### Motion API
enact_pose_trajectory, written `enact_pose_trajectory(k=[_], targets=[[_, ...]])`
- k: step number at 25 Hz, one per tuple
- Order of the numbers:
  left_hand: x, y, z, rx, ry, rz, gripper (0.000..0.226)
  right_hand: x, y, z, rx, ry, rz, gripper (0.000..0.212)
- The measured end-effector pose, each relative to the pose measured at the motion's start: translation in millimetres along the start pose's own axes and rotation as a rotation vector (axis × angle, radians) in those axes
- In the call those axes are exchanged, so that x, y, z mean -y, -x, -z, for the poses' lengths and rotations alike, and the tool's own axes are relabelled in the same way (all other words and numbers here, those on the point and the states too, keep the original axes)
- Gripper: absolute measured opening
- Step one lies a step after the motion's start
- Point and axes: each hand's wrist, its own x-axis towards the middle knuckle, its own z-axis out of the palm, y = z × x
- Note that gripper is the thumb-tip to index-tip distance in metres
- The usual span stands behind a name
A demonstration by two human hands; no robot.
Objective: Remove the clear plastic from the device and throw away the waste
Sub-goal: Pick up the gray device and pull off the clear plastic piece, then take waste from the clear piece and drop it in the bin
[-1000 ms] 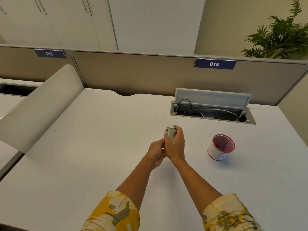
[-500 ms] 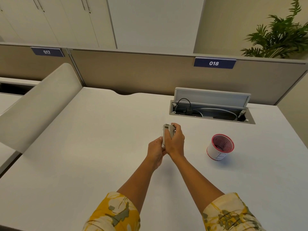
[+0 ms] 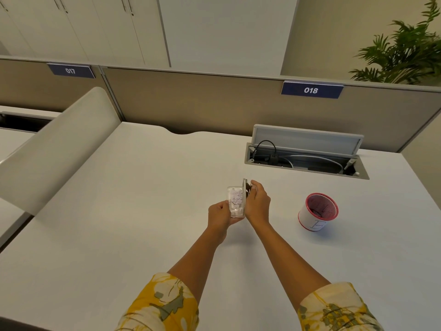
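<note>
Above the counter point(image 3: 119, 235), I see the left hand point(image 3: 220, 217) grasping the clear plastic point(image 3: 236, 201), the right hand point(image 3: 257, 203) grasping the device point(image 3: 245, 190). Separation seems underway; next the plastic should go into the cup point(image 3: 318, 211).

Hands part above the desk: the left hand point(image 3: 220, 215) now draws the clear plastic point(image 3: 236, 200) sideways off the device point(image 3: 245, 191), which the right hand point(image 3: 257, 203) grips edge-on, no longer clasped together.

cup point(image 3: 318, 211) on desk point(image 3: 143, 199), right of both hands point(image 3: 238, 211).
</note>
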Motion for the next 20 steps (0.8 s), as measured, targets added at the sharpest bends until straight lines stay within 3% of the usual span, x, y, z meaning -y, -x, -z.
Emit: enact_pose_trajectory(k=[7,14,20], targets=[[-0.5,-1.0,9.3,-0.041,0.042,0.052,0.035,-17.3,-4.9,15.9,0.009,-0.005,-0.086,0.035],[0.3,-7.0,14.0,-0.086,0.045,0.046,0.031,-41.4,-9.2,33.2,0.108,-0.388,-0.464,0.032],[0.4,-5.7,14.1,-0.082,0.034,0.044,0.027,-72.1,4.7,40.7,0.082,-0.269,-0.54,0.023]])
